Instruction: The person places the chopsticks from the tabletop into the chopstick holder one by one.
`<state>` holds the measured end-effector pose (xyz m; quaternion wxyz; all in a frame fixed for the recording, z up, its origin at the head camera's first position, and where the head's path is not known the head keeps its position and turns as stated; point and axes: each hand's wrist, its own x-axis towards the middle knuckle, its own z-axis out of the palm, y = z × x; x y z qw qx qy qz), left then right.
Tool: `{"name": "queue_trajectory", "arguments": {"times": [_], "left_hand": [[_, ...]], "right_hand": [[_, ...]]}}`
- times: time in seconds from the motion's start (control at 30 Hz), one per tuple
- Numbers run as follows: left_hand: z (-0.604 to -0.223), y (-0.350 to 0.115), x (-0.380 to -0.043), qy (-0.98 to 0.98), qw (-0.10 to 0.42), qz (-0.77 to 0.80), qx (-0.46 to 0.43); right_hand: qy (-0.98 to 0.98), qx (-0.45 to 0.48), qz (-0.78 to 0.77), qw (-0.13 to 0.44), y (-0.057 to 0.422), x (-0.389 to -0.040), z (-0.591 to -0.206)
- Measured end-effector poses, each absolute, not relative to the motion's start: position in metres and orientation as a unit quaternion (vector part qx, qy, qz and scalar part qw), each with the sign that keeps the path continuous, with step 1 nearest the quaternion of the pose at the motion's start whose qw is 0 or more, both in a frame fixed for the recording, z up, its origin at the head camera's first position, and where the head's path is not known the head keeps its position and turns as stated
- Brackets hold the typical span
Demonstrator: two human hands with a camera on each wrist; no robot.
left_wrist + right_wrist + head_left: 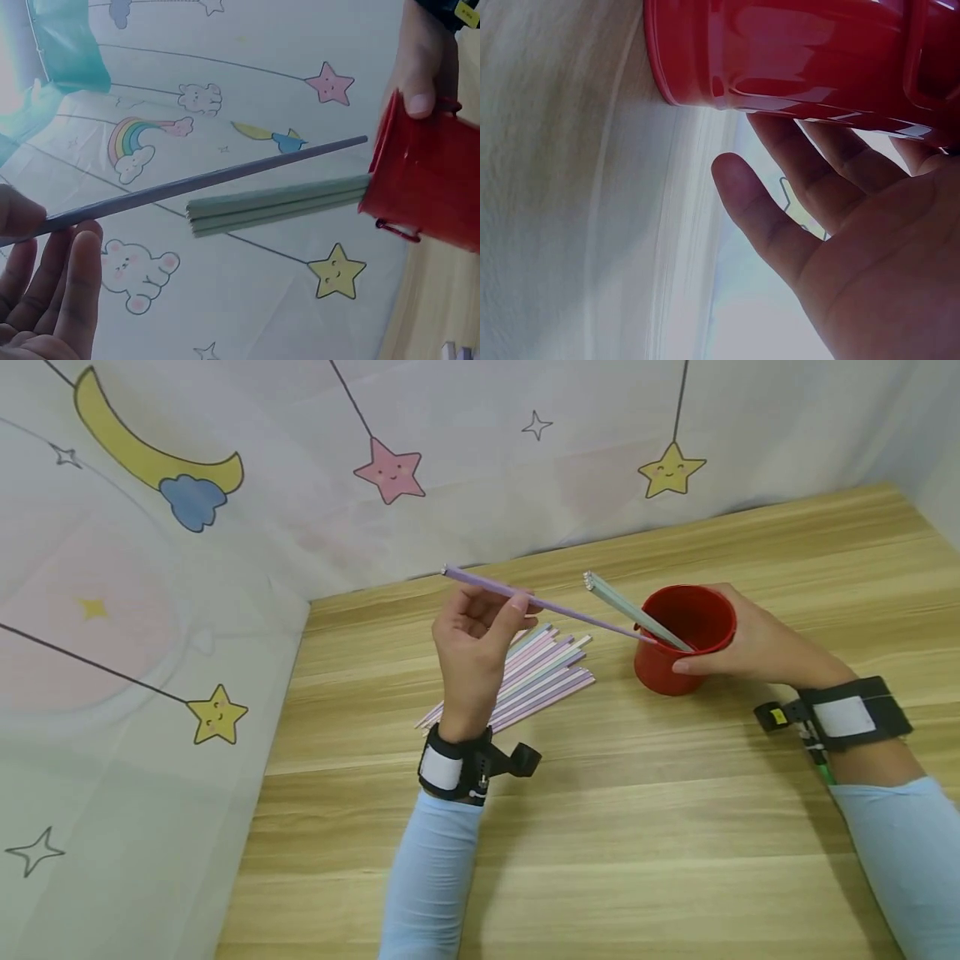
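My left hand pinches a thin purple stick near one end between thumb and fingers. The stick's far end points at the rim of a small red bucket; in the left wrist view that tip stands just short of the rim. Several pale green sticks lean out of the bucket in a bundle. My right hand holds the bucket from the right side, thumb at the front. In the right wrist view, some fingers lie along the bucket's wall and one finger stands off it.
A loose spread of pink, white, purple and bluish sticks lies on the wooden table, beyond and below my left hand. A white cloth backdrop with stars and a moon rises behind the table and along its left side.
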<state>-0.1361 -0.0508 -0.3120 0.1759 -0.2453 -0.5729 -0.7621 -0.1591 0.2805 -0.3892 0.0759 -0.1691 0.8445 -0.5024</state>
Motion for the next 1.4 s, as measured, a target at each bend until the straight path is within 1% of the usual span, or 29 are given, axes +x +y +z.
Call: {"name": "queue_trajectory", "arguments": {"times": [0.3, 0.6, 0.8, 1.07, 1.27, 1.4], "left_hand": [[-0.324, -0.022, -0.133, -0.601, 0.199, -0.727, -0.267], [-0.337, 0.002, -0.133, -0.656, 0.197, -0.683, -0.254], [-0.351, 0.014, -0.136, -0.711, 0.175, -0.638, -0.241], [-0.363, 0.016, -0.141, -0.752, 0.149, -0.589, -0.256], [-0.363, 0.004, -0.142, -0.795, 0.118, -0.536, -0.256], [-0.362, -0.011, -0.143, -0.838, 0.088, -0.477, -0.249]], "right_hand": [[0.846, -0.166, -0.500, 0.081, 0.281, -0.160, -0.388], [0.846, -0.166, -0.501, 0.080, 0.281, -0.159, -0.388], [0.848, -0.164, -0.498, 0.078, 0.281, -0.159, -0.388], [0.846, -0.168, -0.499, 0.082, 0.282, -0.161, -0.388], [0.850, -0.162, -0.494, 0.081, 0.281, -0.160, -0.388], [0.855, -0.152, -0.488, 0.084, 0.280, -0.159, -0.386]]}}
